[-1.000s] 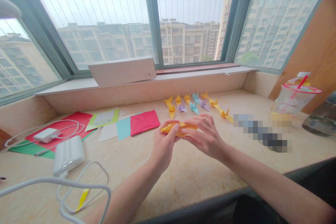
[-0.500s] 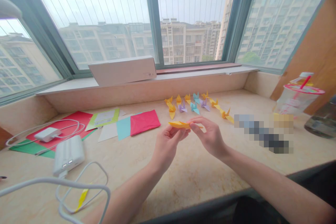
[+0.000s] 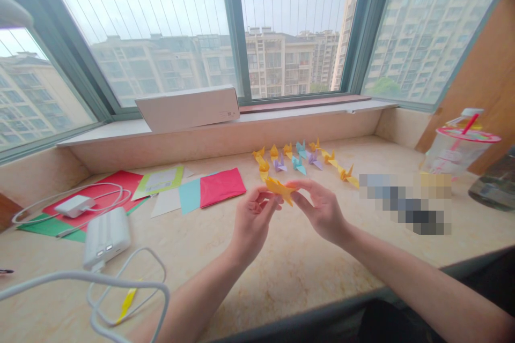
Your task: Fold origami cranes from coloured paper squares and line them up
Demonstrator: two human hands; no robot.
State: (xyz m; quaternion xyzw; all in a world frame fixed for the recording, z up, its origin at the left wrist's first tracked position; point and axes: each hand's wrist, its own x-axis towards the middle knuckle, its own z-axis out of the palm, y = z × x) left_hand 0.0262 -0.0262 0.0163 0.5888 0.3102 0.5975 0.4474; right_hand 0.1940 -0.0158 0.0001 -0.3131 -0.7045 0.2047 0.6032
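Fingers (image 3: 303,204) of the left hand (image 3: 251,220) and right hand (image 3: 325,211) pinch a small, pointed, folded yellow paper figure (image 3: 277,187) — held above the pale marbled stone bench (image 3: 306,278).
Thumbs and fingertips are closed on it from both sides; small folded paper cranes (image 3: 298,165) in yellow, blue and lilac stand just beyond it, and a flat, rectangular crimson packet (image 3: 223,187) lies to its left — apart from the left hand.

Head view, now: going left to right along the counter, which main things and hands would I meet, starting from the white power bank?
White power bank, light blue paper, red packet, left hand, yellow folded paper, right hand, clear cup with a red straw.
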